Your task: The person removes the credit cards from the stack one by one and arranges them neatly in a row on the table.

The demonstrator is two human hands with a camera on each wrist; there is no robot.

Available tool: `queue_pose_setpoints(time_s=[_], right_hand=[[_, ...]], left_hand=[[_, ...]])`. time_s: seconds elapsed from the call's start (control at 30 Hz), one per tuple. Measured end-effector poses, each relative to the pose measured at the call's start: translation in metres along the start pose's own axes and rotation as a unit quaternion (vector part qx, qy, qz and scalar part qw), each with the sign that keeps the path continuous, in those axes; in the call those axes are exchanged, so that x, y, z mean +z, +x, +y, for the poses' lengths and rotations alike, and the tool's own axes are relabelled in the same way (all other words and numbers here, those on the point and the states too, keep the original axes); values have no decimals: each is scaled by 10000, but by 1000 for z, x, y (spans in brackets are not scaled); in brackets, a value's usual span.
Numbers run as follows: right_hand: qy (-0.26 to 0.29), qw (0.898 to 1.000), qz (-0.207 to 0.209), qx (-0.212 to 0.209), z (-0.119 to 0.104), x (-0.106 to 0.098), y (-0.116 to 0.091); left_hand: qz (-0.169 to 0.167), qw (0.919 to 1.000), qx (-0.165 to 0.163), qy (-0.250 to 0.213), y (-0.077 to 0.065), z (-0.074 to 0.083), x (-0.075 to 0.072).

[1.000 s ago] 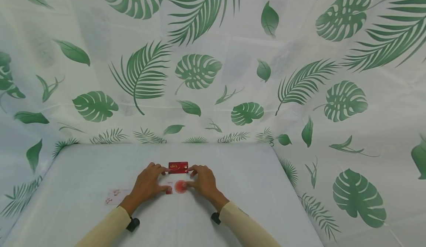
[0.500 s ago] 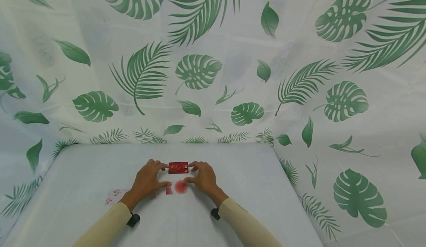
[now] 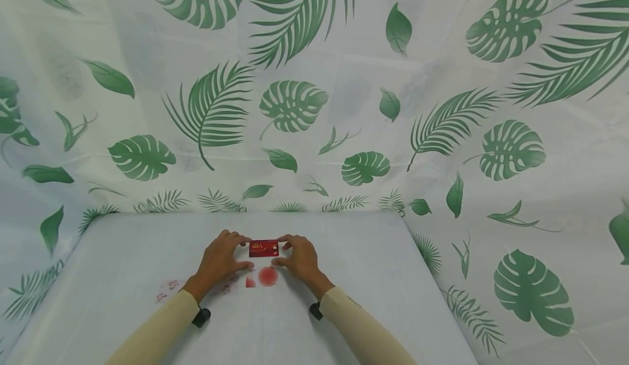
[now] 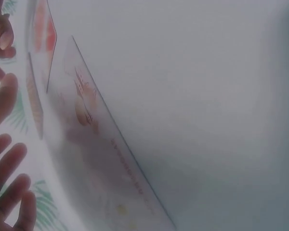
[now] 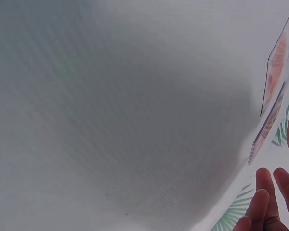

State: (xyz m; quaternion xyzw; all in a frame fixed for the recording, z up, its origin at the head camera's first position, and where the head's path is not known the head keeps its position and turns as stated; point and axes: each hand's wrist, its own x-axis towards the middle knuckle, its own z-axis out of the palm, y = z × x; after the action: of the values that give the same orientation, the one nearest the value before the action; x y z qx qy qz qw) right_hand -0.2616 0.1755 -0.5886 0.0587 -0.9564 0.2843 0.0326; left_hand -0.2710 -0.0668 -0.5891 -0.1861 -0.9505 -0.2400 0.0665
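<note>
A white sheet printed with green tropical leaves (image 3: 363, 72) is hung behind and around a white-covered desk (image 3: 378, 277). Over the desk, two beige sleeves (image 3: 159, 327) are extended. The left hand (image 3: 216, 261) and right hand (image 3: 303, 260) are held with fingers loosely bent and nothing grasped; whether the cards are touched by the fingertips cannot be told. A long pale rectangular card with pinkish floral print (image 3: 169, 288) is partly covered by the left arm. A white card with a red disc (image 3: 267, 276) is laid near the thumbs. Beyond it, between the index fingers, a glossy red rectangular card lettered "VIP" (image 3: 263, 248) is placed flat.
</note>
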Motion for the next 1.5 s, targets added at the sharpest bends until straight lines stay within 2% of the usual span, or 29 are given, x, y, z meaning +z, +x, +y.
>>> queue_pose_setpoints(time_s=[0.3, 0.53, 0.73, 1.03, 1.3, 1.5], right_hand=[[79, 9997, -50, 208, -2, 1, 6], [20, 9998, -145, 160, -1, 3, 10], [31, 9997, -197, 153, -3, 3, 13], [-265, 9995, -146, -24, -4, 6, 20], [-438, 9982, -357, 187, -5, 7, 25], [-497, 9970, -522, 272, -8, 5, 29]], left_hand=[[-46, 9999, -83, -46, 8, -1, 3], [-73, 9997, -220, 9, 11, -7, 7], [-60, 9999, -137, 48, 15, -9, 8], [-98, 9999, -48, 112, 19, -9, 11], [-163, 9998, -101, 2, 22, -4, 12], [-250, 9996, -98, 126, 25, -3, 12]])
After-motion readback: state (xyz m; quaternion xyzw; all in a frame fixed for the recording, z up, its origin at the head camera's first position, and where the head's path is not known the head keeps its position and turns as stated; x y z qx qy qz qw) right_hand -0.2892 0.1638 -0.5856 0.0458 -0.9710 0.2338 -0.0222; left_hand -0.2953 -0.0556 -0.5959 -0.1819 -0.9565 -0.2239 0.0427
